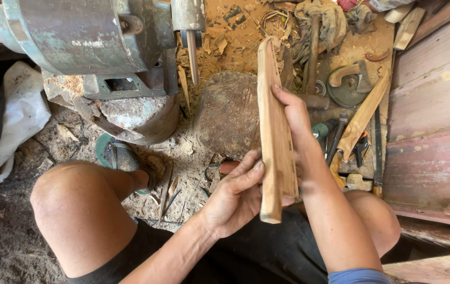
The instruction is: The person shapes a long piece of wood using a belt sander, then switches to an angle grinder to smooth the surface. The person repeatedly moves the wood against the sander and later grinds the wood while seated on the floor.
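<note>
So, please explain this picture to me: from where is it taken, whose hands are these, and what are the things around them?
The camera sits on the person's head and looks down, so you see their own knees and arms. Both hands hold one long strip of wood: the left hand near its lower end, the right hand along its side. Behind it stands a worn wooden block on a floor covered with sawdust. At upper left is an old green metal machine. Hand tools and wood scraps lie at right.
</note>
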